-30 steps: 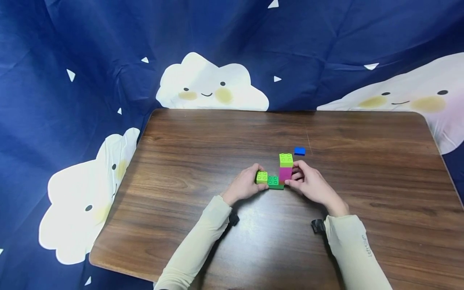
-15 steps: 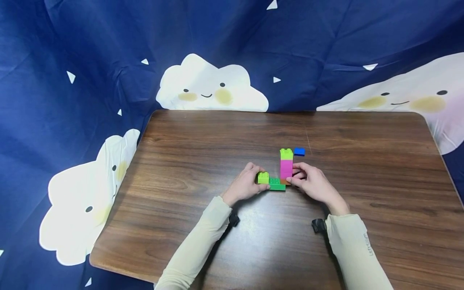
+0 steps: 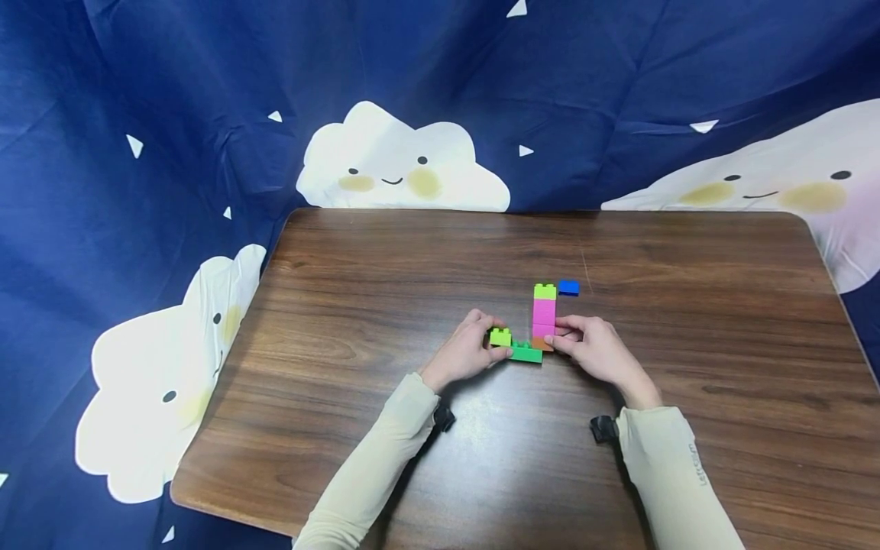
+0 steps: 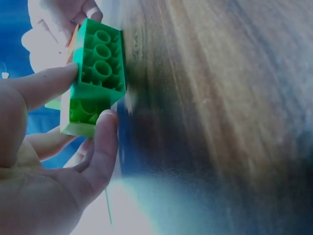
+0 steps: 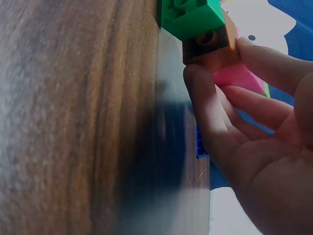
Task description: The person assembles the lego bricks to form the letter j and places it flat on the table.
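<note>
A joined toy brick build is held between both hands, its hollow undersides facing the wrist cameras. Its base is a long green brick (image 3: 525, 353), with a lime brick (image 3: 500, 337) on the left end. At the right end an orange brick (image 3: 542, 344) carries stacked pink bricks (image 3: 544, 315) and a lime top brick (image 3: 545, 291). My left hand (image 3: 464, 353) pinches the left end between thumb and fingers. With thumb and fingers, my right hand (image 3: 596, 349) grips the orange brick at the foot of the stack; in the right wrist view its underside overhangs the green brick (image 5: 193, 17).
A loose blue brick (image 3: 568, 288) lies on the brown wooden table (image 3: 385, 267) just behind and right of the stack. Beyond the table's back edge hangs a dark blue curtain (image 3: 564, 69) with white clouds.
The build has tipped backward, so its front faces show more and its top studs less. It has shifted slightly right. Both hands keep their hold.
</note>
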Tool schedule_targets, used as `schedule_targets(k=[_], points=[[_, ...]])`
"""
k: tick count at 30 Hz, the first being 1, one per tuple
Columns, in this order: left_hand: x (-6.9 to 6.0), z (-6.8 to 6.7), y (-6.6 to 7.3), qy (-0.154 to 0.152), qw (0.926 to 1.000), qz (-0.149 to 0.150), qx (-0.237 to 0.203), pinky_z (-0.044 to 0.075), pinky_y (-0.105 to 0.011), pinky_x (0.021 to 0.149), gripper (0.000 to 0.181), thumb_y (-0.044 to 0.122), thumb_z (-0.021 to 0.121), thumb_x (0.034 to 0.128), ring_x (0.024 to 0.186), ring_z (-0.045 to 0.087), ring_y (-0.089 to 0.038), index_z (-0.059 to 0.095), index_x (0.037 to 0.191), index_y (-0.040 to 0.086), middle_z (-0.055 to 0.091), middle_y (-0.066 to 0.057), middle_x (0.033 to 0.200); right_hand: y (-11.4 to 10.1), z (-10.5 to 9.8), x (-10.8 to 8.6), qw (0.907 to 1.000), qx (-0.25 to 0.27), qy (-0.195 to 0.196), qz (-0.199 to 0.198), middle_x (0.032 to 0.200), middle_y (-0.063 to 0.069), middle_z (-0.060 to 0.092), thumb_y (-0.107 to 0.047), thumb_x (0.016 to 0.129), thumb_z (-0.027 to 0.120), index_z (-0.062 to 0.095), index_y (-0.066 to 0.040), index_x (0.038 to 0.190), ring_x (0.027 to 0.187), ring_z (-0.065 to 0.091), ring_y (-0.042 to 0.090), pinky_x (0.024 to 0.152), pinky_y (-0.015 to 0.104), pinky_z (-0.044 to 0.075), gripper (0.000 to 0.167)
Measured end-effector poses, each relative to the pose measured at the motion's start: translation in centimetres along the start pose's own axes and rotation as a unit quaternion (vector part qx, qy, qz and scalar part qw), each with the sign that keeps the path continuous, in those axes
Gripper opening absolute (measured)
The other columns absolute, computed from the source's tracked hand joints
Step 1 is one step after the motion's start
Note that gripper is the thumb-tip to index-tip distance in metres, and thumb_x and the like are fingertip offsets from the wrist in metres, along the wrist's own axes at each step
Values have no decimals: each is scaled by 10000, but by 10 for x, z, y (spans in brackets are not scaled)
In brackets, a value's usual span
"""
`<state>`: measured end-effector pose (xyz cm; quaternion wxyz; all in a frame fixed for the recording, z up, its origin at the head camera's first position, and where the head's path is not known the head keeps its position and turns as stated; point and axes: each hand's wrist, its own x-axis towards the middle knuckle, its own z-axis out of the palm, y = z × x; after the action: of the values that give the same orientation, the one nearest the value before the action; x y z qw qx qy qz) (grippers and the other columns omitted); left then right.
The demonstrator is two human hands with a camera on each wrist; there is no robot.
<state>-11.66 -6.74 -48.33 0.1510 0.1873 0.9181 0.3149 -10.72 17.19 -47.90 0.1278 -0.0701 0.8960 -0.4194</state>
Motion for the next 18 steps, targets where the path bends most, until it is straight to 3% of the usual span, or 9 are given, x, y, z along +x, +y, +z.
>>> schedule_targets(k=[10,18], points=[[-2,2,0,-52,10000,59,-4,391,-222,774,464,332,697,870,856,456,-112,612,1249,78,521,-41,1031,1,0,-2,9997,-66,-48,214,986,138,736,-295,907,660,652,36,1170,911,694,202,774,306,525,423],[-2,3,-1,-99,9999,-7,30,393,-223,800,478,352,674,888,882,452,-108,607,1269,71,530,-33,1037,4,2,-1,9998,-8,32,189,954,115,747,-271,898,677,682,24,1117,870,700,141,759,239,506,367]])
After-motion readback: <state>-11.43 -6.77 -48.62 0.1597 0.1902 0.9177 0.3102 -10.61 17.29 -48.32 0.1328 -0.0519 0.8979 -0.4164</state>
